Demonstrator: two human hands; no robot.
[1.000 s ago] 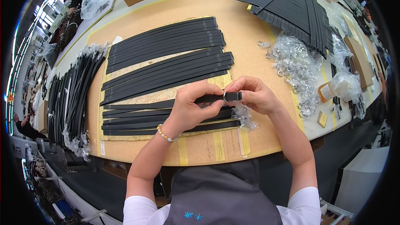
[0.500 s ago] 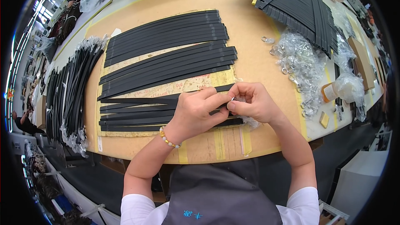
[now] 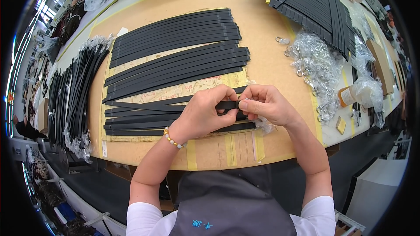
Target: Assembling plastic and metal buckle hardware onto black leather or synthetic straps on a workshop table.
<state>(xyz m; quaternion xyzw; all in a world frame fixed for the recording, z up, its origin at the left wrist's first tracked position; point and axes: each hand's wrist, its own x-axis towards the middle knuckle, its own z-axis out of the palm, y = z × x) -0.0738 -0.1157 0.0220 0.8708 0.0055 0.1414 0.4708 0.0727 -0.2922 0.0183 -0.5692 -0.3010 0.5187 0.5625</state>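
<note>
Both hands meet over the near middle of a tan work table (image 3: 271, 35). My left hand (image 3: 205, 113) pinches a black strap (image 3: 148, 107) close to its right end, and my right hand (image 3: 267, 104) grips that same end from the other side. The strap runs off to the left across several loose black straps (image 3: 140, 124) lying flat under my hands. A beaded bracelet sits on my left wrist. What lies between my fingertips is hidden.
Two neat rows of black straps (image 3: 175, 32) lie farther back. Bundled straps in plastic (image 3: 72, 96) line the left edge, more straps (image 3: 306, 4) fan out at the back right. A heap of bagged metal rings (image 3: 315, 63) and a small bottle (image 3: 348, 96) sit right.
My hands have stayed together on the strap end, with the fingers shifting slightly; the short black piece seen between the fingertips a second ago is now covered.
</note>
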